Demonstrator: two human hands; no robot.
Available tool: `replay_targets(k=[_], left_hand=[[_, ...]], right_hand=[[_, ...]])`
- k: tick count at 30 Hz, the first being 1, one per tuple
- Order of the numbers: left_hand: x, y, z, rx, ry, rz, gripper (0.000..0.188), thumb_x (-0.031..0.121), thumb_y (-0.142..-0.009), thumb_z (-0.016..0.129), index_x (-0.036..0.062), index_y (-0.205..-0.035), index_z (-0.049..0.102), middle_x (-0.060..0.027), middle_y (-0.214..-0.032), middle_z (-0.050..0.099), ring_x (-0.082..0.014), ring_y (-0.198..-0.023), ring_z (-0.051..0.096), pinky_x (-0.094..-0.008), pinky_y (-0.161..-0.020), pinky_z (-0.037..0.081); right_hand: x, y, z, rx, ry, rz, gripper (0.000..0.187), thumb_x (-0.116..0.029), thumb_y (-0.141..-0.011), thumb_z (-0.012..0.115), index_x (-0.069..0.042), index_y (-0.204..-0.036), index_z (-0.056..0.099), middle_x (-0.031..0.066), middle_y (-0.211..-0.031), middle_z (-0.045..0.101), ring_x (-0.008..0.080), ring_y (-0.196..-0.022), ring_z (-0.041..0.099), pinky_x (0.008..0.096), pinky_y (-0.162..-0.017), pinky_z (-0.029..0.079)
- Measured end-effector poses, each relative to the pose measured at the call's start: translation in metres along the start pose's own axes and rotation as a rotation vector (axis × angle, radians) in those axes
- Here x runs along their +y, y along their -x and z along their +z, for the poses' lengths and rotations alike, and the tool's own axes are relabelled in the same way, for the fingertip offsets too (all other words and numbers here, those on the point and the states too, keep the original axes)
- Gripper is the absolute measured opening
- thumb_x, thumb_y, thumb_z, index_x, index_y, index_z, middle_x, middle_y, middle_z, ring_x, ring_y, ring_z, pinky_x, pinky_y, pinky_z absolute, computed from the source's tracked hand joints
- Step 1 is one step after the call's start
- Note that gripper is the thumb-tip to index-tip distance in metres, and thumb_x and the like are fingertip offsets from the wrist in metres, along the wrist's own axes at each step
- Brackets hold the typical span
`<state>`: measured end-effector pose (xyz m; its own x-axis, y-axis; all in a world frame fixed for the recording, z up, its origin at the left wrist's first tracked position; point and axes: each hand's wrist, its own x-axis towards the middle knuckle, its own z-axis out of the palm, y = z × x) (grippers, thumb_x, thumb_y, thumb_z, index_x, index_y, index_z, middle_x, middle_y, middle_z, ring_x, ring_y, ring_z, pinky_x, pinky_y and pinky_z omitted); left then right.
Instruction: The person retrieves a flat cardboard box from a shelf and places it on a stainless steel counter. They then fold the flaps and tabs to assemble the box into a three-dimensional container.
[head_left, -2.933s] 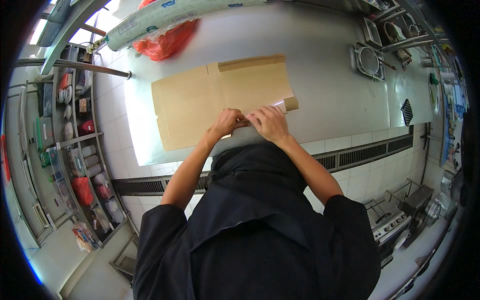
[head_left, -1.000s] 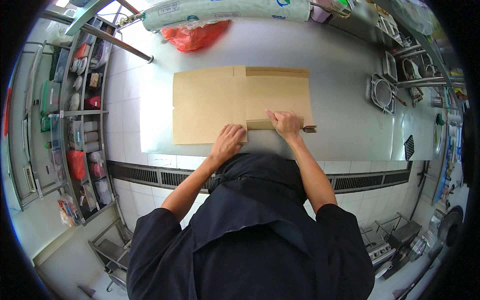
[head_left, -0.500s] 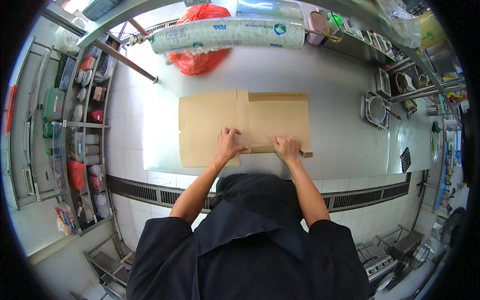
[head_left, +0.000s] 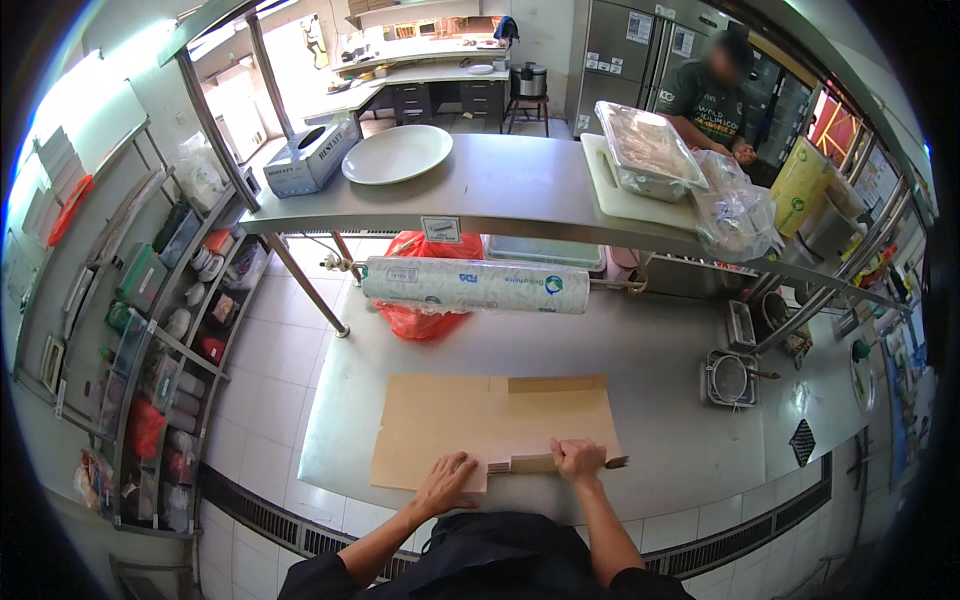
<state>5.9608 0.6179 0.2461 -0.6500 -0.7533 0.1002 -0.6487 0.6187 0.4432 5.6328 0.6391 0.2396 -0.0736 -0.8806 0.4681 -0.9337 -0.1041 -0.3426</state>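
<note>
Hands come up from the bottom edge onto a flat piece of brown cardboard point(head_left: 490, 425) that lies on a steel table point(head_left: 660, 340). The left hand point(head_left: 447, 483) is spread open, its fingers pressing flat on the near edge of the cardboard. The right hand point(head_left: 578, 461) is curled shut around a tool point(head_left: 612, 462) with a dark tip that sticks out past the hand to the right. What kind of tool it is, I cannot tell. Between the two hands a narrow strip of cardboard point(head_left: 522, 464) lies along the near edge, touching the right hand.

Past the hands, the cardboard spreads out toward the far side of the table, with a folded flap along its far right edge. To the right of the right hand, well apart from it, a round wire rack point(head_left: 731, 378) sits on the table. Farther right lies a small dark mesh thing point(head_left: 802, 441).

Beyond the cardboard a big roll of clear wrap point(head_left: 476, 284) hangs on a bar, with a red bag point(head_left: 425, 318) behind it. Above the roll is a steel shelf point(head_left: 500, 190). On it sit a white plate point(head_left: 397, 153), a tissue box point(head_left: 313, 155), a white cutting board point(head_left: 615, 190) and a wrapped tray point(head_left: 648, 150).

Farthest away, another person point(head_left: 712, 95) in a dark shirt stands behind the shelf. To the left of the left hand, shelves point(head_left: 165, 330) hold many small things.
</note>
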Motion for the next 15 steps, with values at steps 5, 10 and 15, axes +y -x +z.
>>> replay_targets(k=[5, 10, 15], left_hand=[[-0.003, 0.016, 0.002, -0.087, 0.054, -0.049, 0.034, 0.024, -0.082, 0.074, 0.0137, -0.114, 0.068, -0.0082, -0.112, 0.067, -0.0311, -0.107, 0.064, -0.0435, -0.09, 0.054], [0.015, -0.006, 0.016, -0.055, 0.038, -0.058, 0.017, 0.02, -0.086, 0.068, 0.0129, -0.1, 0.073, -0.0081, -0.098, 0.069, -0.0315, -0.098, 0.066, -0.0444, -0.084, 0.055], [0.037, -0.034, 0.048, -0.213, 0.031, 0.001, 0.019, 0.025, -0.092, 0.062, 0.0118, -0.096, 0.074, -0.0104, -0.099, 0.07, -0.0323, -0.098, 0.067, -0.0453, -0.082, 0.055]], right_hand=[[0.029, -0.001, -0.022, 0.02, -0.006, -0.014, 0.044, -0.031, -0.089, 0.07, -0.009, -0.052, 0.059, 0.0092, -0.052, 0.058, 0.0324, -0.05, 0.058, 0.0414, -0.054, 0.045], [0.039, 0.002, -0.032, -0.024, -0.043, 0.106, 0.031, -0.033, -0.086, 0.074, -0.006, -0.073, 0.067, 0.0133, -0.079, 0.068, 0.0325, -0.075, 0.065, 0.0427, -0.069, 0.048], [-0.042, 0.006, -0.041, -0.364, -0.481, -0.06, 0.03, -0.032, -0.084, 0.074, -0.007, -0.1, 0.069, 0.014, -0.106, 0.067, 0.0306, -0.102, 0.064, 0.0458, -0.099, 0.043]])
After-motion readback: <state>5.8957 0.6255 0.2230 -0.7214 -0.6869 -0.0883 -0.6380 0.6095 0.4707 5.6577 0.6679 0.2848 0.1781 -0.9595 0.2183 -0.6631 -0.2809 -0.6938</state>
